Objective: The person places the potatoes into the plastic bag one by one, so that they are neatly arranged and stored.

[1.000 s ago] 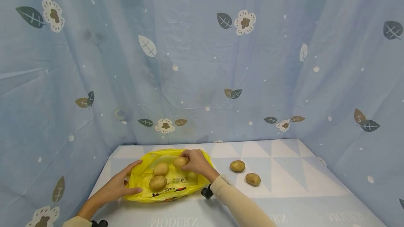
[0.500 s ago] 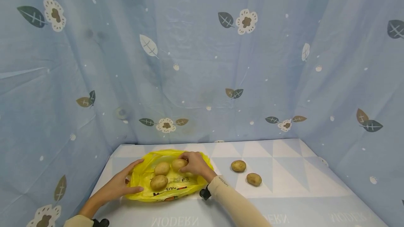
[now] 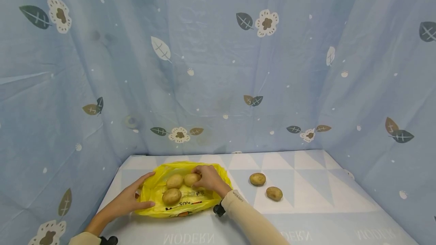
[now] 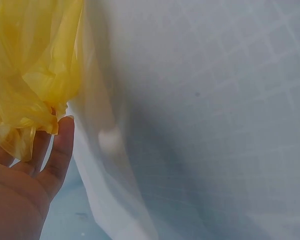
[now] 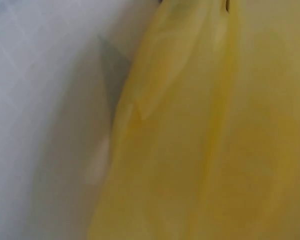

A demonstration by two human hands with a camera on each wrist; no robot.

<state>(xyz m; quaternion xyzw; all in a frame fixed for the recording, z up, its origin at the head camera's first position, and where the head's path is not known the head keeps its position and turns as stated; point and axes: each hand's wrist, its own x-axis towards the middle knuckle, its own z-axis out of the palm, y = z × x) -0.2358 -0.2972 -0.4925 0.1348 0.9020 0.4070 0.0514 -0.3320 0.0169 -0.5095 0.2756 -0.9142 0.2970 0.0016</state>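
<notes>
A yellow plastic bag [image 3: 212,198] lies on the table with its mouth spread toward me. My left hand [image 3: 127,199] grips its left end, thumb and forefinger spread along the rim; in the left wrist view, crumpled plastic [image 4: 45,95] lies against the fingers [image 4: 61,150]. Inside the bag rest a potato [image 3: 175,181] at the back and another potato [image 3: 172,197] nearer me. Reaching in from the right, my right hand [image 3: 209,179] holds a third potato [image 3: 192,179] low, beside the back one. Yellow plastic [image 5: 200,140] hides this hand in the right wrist view.
Right of the bag, two loose potatoes lie on the table, one farther potato [image 3: 257,179] and one nearer potato [image 3: 274,193]. The patterned tablecloth [image 3: 316,196] reaches a blue curtain [image 3: 218,86] at the back and sides.
My right hand has moved slightly left and down into the bag, bringing its potato close to the back one. The left hand keeps its place at the bag's left end.
</notes>
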